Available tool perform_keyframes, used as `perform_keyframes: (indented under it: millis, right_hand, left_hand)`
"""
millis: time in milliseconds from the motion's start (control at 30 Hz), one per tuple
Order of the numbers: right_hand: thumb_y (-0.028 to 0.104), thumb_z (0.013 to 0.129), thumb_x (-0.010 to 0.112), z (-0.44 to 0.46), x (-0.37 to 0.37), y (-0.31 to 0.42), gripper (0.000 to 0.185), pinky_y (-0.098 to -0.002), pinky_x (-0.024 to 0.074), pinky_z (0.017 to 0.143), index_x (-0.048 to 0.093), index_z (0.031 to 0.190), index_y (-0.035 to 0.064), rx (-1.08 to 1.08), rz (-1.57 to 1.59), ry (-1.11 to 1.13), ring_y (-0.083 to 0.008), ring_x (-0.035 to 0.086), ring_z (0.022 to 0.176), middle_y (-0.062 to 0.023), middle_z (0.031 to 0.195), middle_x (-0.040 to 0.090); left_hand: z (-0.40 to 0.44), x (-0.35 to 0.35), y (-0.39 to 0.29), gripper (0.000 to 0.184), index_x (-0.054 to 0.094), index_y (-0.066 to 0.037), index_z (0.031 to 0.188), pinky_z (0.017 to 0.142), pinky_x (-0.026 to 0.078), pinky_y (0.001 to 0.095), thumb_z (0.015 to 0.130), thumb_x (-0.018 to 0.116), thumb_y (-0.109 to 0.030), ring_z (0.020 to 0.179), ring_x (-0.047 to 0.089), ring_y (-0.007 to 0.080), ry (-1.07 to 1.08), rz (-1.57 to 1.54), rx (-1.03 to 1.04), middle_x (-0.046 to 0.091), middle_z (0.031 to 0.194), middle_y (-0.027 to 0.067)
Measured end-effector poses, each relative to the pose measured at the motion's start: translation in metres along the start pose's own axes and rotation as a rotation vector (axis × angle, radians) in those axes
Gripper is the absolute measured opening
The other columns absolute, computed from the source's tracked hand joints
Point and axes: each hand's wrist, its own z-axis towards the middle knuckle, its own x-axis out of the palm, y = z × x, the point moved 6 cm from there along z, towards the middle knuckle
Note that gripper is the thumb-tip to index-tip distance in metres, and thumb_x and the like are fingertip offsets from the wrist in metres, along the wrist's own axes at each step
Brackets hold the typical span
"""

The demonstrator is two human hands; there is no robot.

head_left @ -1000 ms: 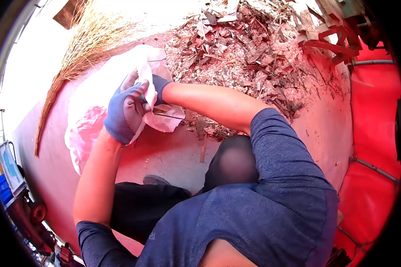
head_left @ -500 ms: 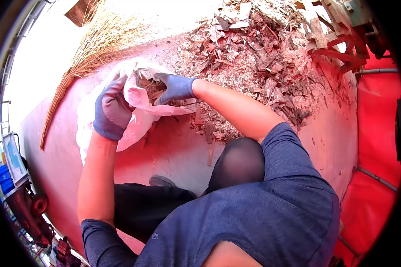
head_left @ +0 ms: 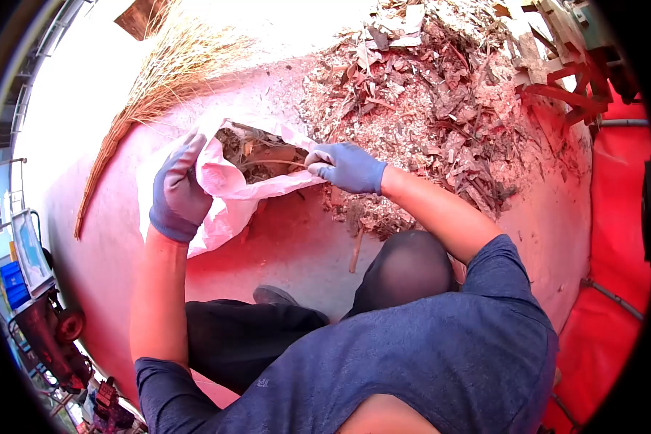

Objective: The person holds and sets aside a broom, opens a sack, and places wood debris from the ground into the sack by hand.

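Note:
A white woven sack (head_left: 228, 228) lies on the floor before me with its mouth spread. Inside it are bark pieces and wood scraps (head_left: 264, 155). My left hand (head_left: 181, 184), in a grey-blue work glove, grips the sack's left rim, its fingers folded over the edge. At the right end of the opening, my gloved right hand (head_left: 347, 166) has its fingers closed on the rim. A thin pale strip runs from the scraps toward those fingers; whether they also pinch it, I cannot tell.
A large heap of wood chips and bark (head_left: 441, 108) covers the floor ahead and right. A straw broom (head_left: 134, 108) lies at left. Red sheeting (head_left: 618, 210) hangs on the right, near a wooden frame (head_left: 568, 87). A blue crate (head_left: 13, 286) stands far left.
My right hand has moved out of the sack's mouth, rightward to its rim. The opening is stretched wider and shows more scraps. My left hand stays on the left rim.

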Motion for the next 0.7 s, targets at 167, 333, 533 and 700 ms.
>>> perform_keyframes:
  millis: [167,333,533,700]
  right_hand:
    - [0.021,0.088,0.054,0.085,0.043,0.066,0.027,-0.0422,0.0468,0.085,0.061,0.104,0.0014,-0.450,-0.363,-0.042,-0.0362,0.063,0.093,-0.0206,0.100,0.065]
    - [0.012,0.088,0.060,0.137,0.067,0.055,0.024,-0.0266,0.0487,0.076,0.062,0.108,-0.0002,-0.384,0.423,-0.015,-0.0119,0.058,0.082,-0.0078,0.094,0.066]
    - [0.021,0.082,0.071,0.088,0.046,-0.026,0.038,-0.0327,0.0506,0.086,0.061,0.114,0.0023,0.261,0.343,-0.363,-0.0234,0.065,0.094,-0.0132,0.101,0.068]
    - [0.031,0.088,0.057,0.094,0.049,0.022,0.064,-0.0433,0.0401,0.100,0.030,0.141,0.0060,-0.073,-0.102,-0.220,-0.0403,0.051,0.118,-0.0240,0.131,0.050]
  left_hand:
    - [0.011,0.027,-0.075,0.039,0.055,0.002,0.125,0.092,0.048,0.0317,0.087,0.060,0.004,0.111,0.058,0.0206,0.104,-0.043,0.225,0.057,0.126,0.0174]
    - [0.010,0.017,-0.058,0.045,0.053,0.000,0.127,0.093,0.046,0.0309,0.083,0.058,0.010,0.109,0.058,0.0196,0.024,-0.184,0.113,0.058,0.125,0.0161]
    - [-0.008,0.001,-0.010,0.035,0.048,0.005,0.130,0.088,0.047,0.0269,0.097,0.044,-0.005,0.104,0.056,0.0127,-0.019,-0.544,-0.275,0.059,0.120,0.0078]
    - [-0.003,0.013,-0.048,0.036,0.055,0.006,0.122,0.094,0.044,0.0288,0.087,0.062,-0.002,0.109,0.057,0.0172,0.047,-0.058,0.044,0.060,0.120,0.0110]
